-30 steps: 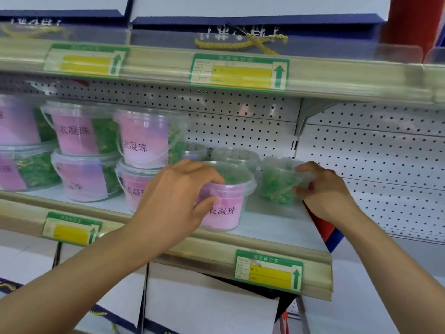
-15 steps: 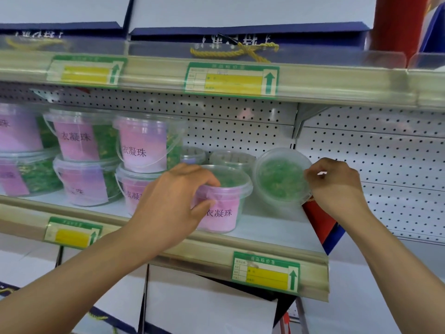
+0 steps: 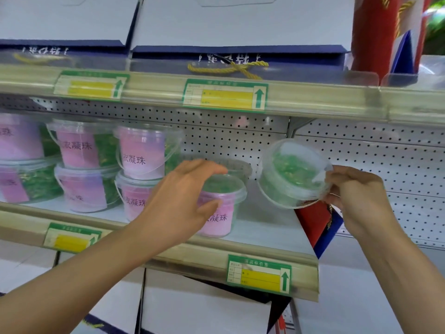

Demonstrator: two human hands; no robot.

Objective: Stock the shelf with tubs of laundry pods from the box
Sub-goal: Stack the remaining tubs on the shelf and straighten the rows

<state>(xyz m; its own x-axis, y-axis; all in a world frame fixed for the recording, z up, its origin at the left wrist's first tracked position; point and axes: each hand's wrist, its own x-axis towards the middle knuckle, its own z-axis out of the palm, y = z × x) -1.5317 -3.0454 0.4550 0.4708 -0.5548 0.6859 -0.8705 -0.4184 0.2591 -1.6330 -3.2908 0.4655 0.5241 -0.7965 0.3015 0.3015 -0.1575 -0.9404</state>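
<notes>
Head view: the right hand's fingers (image 3: 337,186) pinch the rim and lid edge of a clear tub (image 3: 292,173) of green pods, holding it tilted, lid toward the camera, in the air above the right end of the shelf (image 3: 269,233) and clear of its surface. The right hand (image 3: 356,196) is curled tightly round that edge. The left hand (image 3: 183,196) lies with fingers spread fairly wide over the lid and side of a pink-labelled tub (image 3: 220,208) standing near the shelf's front edge, thumb against the label. Judging by the thin clear walls, these tubs are light, stiff but slightly springy, and smooth enough to slip; a hold across the lid rim, or by the thin bail handle, looks safest, since squeezing the wall might pop the lid. Counted: six tubs stacked two high along the left part of the shelf, one under the left hand, at least one more lid behind it toward the back panel, one in the air. No box of stock is identifiable.
</notes>
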